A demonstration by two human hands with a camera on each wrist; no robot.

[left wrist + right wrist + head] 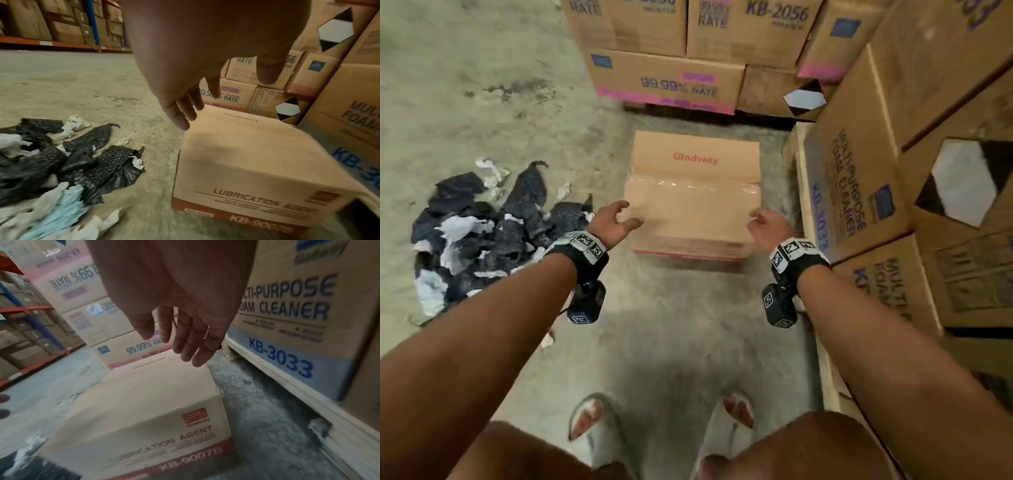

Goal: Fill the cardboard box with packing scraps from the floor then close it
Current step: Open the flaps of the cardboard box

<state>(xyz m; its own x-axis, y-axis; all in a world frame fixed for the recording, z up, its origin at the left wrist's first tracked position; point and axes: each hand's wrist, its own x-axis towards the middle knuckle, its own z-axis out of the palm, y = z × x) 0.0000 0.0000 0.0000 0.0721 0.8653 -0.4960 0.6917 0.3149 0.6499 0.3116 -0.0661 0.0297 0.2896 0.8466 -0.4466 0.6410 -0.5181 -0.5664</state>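
Observation:
A tan cardboard box [693, 202] marked "Glodway" sits on the concrete floor ahead of me, its top flaps down with clear tape across the seam. My left hand [616, 221] hovers over the box's near left corner, fingers spread and relaxed, holding nothing. My right hand [767, 222] hovers at the near right corner, also empty with loose fingers. In the left wrist view the box [246, 162] lies under the left hand [185, 104]. In the right wrist view the right hand [185, 340] hangs above the box [148, 402]. A heap of packing scraps [479, 233], black bubble wrap and white paper, lies on the floor to the left.
Stacked cartons [664, 82] stand right behind the box. Foam cleaner cartons [859, 192] on a wooden pallet [277, 386] wall off the right side. Bare concrete floor [465, 85] stretches to the far left. My sandalled feet [664, 428] stand just in front.

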